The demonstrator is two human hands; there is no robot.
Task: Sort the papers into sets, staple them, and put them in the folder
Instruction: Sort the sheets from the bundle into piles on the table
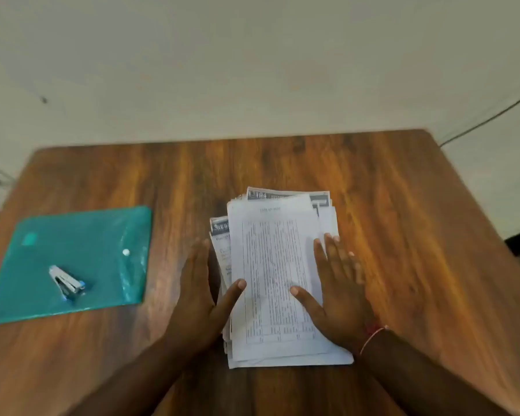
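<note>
A loose pile of printed papers [273, 265] lies in the middle of the wooden table, its sheets fanned out of line; the top sheet shows a dense table of text. My left hand [198, 292] lies flat against the pile's left edge, thumb resting on the top sheet. My right hand [339, 289] lies flat on the pile's right side, thumb on the top sheet too. Both hands have straight, spread fingers and grip nothing. A teal plastic folder [81, 235] with a white snap button lies at the left. A small grey-blue stapler [66, 282] rests on the folder.
The brown wooden table [418, 235] stands against a pale wall [252, 70]. A dark cable [493, 115] runs down the wall at the far right. A red thread band circles my right wrist.
</note>
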